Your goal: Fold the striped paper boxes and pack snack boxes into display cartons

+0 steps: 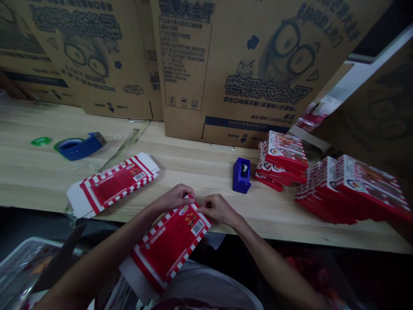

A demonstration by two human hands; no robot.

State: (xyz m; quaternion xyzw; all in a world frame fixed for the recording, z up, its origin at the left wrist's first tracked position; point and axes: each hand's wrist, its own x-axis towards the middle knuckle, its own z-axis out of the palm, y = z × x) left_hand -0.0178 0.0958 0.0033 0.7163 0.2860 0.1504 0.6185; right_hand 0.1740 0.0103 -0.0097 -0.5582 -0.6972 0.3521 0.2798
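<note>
A flat red-and-white striped carton (169, 243) juts over the near edge of the wooden table (200, 165). My left hand (176, 197) is closed on its top edge at the left. My right hand (217, 209) pinches the same top edge at the right, fingers curled on the flap. A stack of the same flat cartons (112, 183) lies on the table to the left of my hands.
A small blue tape dispenser (241, 174) stands right of my hands. Folded red boxes are stacked at the right (284, 159) and far right (351, 189). A blue tape gun (79, 146) and green ring (41, 141) lie at left. Large cardboard boxes (245, 64) line the back.
</note>
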